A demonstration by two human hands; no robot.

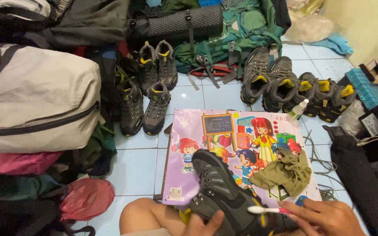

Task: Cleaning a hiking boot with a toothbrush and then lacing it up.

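Two-handed at the bottom edge of the view: gripping the dark hiking boot with the left hand, thumb pressed against the upper and the fingers wrapped out of sight below the frame. Pinching the pink handle of a toothbrush in the right hand, fingers curled loosely round it, white head lying against the boot's side near the yellow trim. Resting the boot on its side across a bare knee and the near edge of a cartoon picture board, toe pointing away.

Judging the brushing best done in short strokes along the seams and lace eyelets, bracing the boot firmly with the left thumb so it is not rolling, and working over the board rather than over the pale blue tiled floor so loosened dirt is landing there.

Lying just beyond the right hand, on the board: a crumpled olive cloth, within easy reach for wiping. Standing tilted at the board's far right corner: a small clear spray bottle.

Sitting further out on the tiles: two pairs of grey-and-yellow boots to the left, more boots in a row to the right. Slumping at the left: a large grey bag, a red plastic bag below it. Leaning farthest back: a green backpack beside a rolled black mat.
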